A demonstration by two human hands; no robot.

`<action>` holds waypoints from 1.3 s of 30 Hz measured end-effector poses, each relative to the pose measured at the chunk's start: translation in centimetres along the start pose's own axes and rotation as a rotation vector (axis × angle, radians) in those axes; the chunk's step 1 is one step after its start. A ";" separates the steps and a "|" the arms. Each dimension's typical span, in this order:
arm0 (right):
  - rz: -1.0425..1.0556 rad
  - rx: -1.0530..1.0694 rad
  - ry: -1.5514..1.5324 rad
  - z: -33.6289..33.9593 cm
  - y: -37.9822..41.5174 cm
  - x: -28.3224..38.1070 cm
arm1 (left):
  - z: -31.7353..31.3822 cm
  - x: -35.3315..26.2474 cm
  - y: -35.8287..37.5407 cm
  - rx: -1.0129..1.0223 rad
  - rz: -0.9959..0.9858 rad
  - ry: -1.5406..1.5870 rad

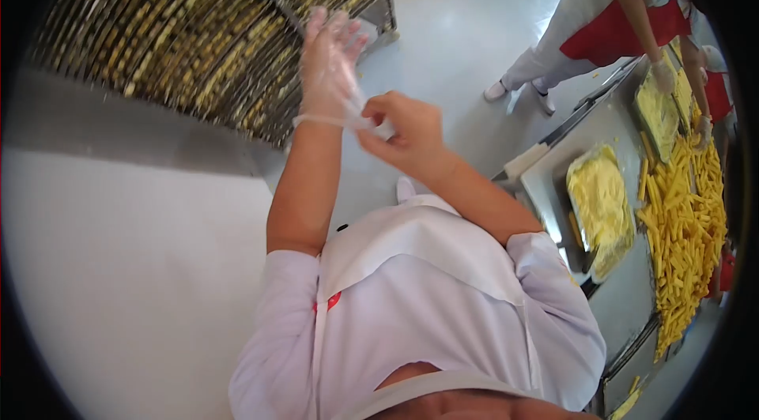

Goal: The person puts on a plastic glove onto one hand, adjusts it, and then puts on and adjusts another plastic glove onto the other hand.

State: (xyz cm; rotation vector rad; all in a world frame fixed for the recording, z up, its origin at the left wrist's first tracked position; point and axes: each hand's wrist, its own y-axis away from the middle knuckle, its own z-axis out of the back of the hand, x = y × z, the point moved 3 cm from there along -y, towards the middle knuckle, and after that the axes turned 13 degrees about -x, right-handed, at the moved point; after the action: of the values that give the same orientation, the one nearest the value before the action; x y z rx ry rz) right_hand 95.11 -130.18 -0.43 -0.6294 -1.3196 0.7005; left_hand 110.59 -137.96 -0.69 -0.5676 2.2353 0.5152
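The person's right hand (407, 131) pinches a clear glove (348, 104) near its opening; the glove covers the left hand (326, 72), whose fingers spread open, beside a loaded rack (198, 33).

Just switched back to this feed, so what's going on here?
The person's right hand is bare and pinches the cuff of a clear plastic glove on the left hand, whose fingers are spread; whether it's going on or coming off, one picture can't tell. A loaded rack stands beyond the left hand. Off to the right, a co-worker in a red apron leans over a table with a heap of yellow sticks.
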 end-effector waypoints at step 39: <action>-1.093 0.238 -0.758 16.6 -54.7 -70.0 | -62.6 33.8 -41.5 2.273 1.035 -0.110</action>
State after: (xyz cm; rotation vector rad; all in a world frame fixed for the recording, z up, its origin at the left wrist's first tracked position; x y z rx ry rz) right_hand 76.60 -218.66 -1.13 0.6338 -1.9417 0.1427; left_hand 76.42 -212.64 5.65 1.6439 1.4058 -1.4381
